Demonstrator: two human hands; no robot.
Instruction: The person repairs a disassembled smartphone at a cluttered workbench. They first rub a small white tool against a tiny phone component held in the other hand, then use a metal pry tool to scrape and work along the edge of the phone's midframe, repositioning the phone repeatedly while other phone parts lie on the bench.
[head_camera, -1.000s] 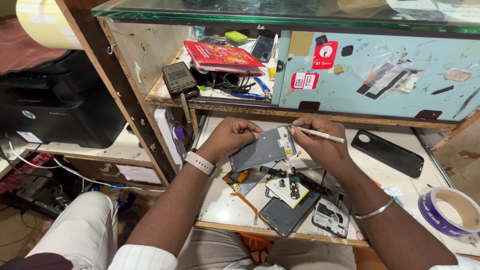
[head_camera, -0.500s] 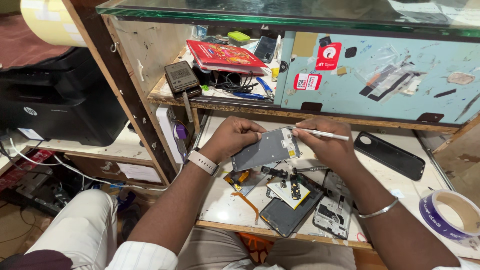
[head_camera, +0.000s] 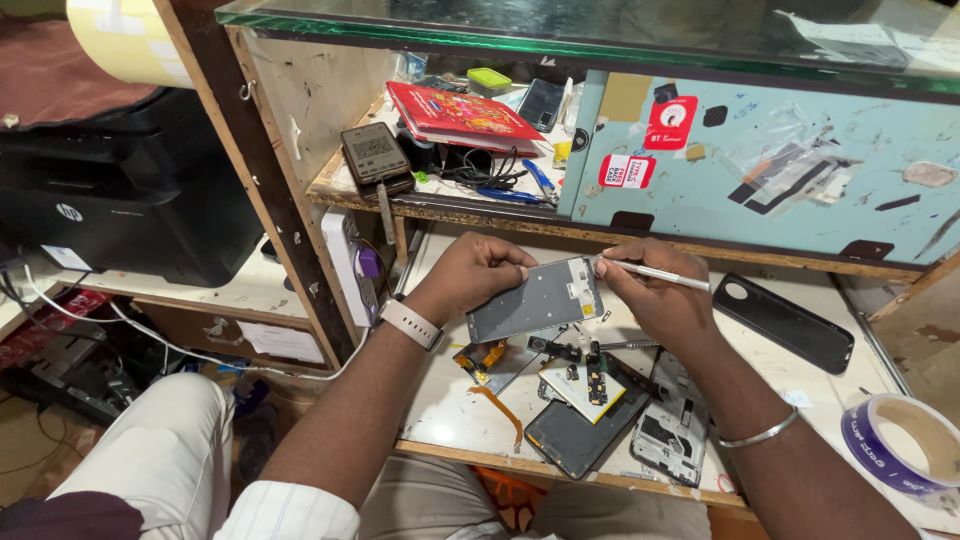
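With the left hand (head_camera: 470, 275) clamping the grey phone panel (head_camera: 535, 298) above the bench centre, the right hand (head_camera: 655, 300), pinching white tweezers (head_camera: 655, 274) at three o'clock, should probe gently and shallowly.

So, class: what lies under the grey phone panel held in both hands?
Under the grey phone panel, an orange ribbon cable, a black tool and loose parts show on the bench; whatever sits directly beneath is covered.

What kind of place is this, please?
Most likely a small phone repair stall. The left hand holds a grey phone panel, the right hand a thin tool, and opened phone parts lie on the worn bench.
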